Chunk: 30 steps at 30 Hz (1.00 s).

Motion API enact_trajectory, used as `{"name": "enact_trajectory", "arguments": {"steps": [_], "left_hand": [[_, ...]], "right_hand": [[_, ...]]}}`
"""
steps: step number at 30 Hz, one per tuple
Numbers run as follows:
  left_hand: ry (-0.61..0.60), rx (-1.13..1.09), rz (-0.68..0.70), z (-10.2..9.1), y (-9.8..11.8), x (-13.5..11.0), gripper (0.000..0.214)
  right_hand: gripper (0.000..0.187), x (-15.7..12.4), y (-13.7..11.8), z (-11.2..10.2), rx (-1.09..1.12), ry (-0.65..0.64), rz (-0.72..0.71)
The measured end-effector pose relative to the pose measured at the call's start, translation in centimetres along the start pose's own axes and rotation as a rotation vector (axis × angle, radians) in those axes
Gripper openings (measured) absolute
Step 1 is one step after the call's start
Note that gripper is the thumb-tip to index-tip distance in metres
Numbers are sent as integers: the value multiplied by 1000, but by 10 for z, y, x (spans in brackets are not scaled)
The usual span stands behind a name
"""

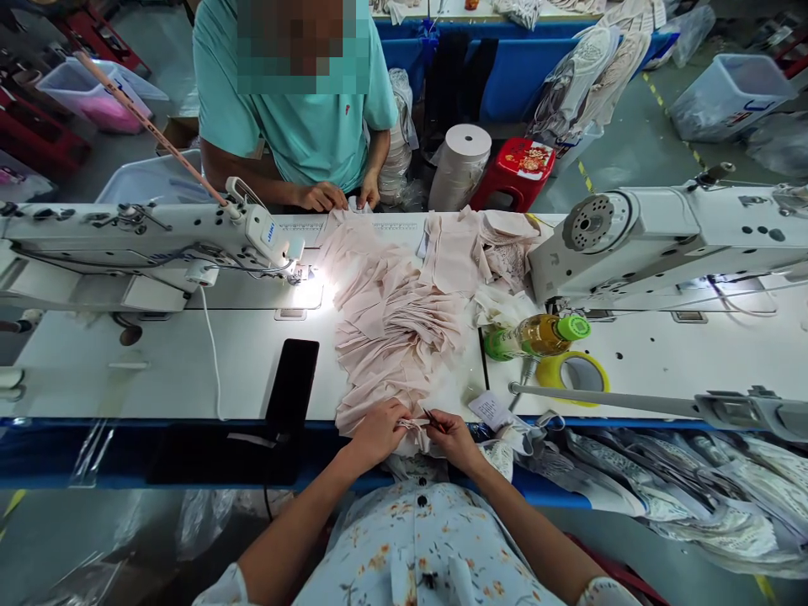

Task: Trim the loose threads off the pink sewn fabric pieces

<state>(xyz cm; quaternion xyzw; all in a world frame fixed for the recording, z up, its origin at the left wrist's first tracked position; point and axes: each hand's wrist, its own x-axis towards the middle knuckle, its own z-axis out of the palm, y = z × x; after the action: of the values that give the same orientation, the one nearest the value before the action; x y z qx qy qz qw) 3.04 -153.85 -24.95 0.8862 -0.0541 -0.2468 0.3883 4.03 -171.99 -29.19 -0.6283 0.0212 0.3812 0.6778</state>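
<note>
Both hands pinched together at the near table edge, working one small piece.

Both forearms angle in from below and the wrists meet. Left hand (377, 433) has its fingers curled narrow, pinching a small pale fabric piece (413, 423). Right hand (452, 438) has its fingers closed on a thin dark tool (433, 418), with the tip touching the piece between the two sets of fingertips. The pink fabric pile (397, 328) starts just beyond the fingertips. A black phone (292, 385) lies left of the left fingers. A bottle (538, 335) and a yellow tape roll (574, 371) sit beyond and right of the right fingers. A co-worker's hand (321, 196) rests at the far side of the pile.
</note>
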Motion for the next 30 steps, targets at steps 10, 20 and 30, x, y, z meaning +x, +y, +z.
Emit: {"name": "enact_trajectory", "arguments": {"steps": [10,20,30], "left_hand": [[53,95,202,15,-8,-16,24],[81,109,81,13,-3,-22,27],[-96,-117,-89,5,-1,-10,24]], "right_hand": [[44,3,-14,-4,104,12,250],[49,10,-13,15,218,214,280],[50,8,-21,5,114,205,208]]}}
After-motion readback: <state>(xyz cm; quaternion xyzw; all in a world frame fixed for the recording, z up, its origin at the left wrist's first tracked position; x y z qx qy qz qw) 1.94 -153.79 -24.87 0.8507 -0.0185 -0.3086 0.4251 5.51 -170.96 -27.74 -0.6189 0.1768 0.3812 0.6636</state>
